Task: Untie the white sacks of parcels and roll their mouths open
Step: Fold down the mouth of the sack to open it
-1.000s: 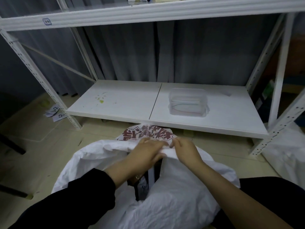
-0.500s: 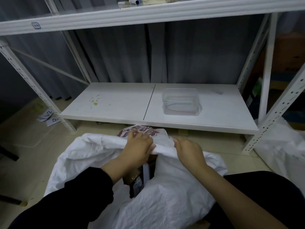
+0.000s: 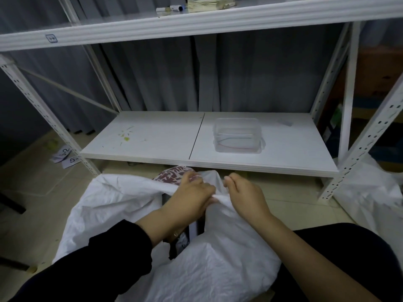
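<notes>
Head view, sack: white sack (image 3: 218, 264) on the floor (image 3: 43, 203) before the shelf (image 3: 152, 138), mouth untied.
Grip: left hand (image 3: 192, 197) and right hand (image 3: 244, 194) both clench its far rim.
Change: hands have parted slightly along the rim.
Meaning: rolling likely underway.

We see a crumpled white sack (image 3: 218, 269) slumped on the floor (image 3: 43, 192), its mouth parted in a narrow dark slit with parcels (image 3: 181, 243) inside. A red-patterned parcel (image 3: 172, 176) shows at its far rim. A second white sack (image 3: 366, 192) lies to the right.
</notes>
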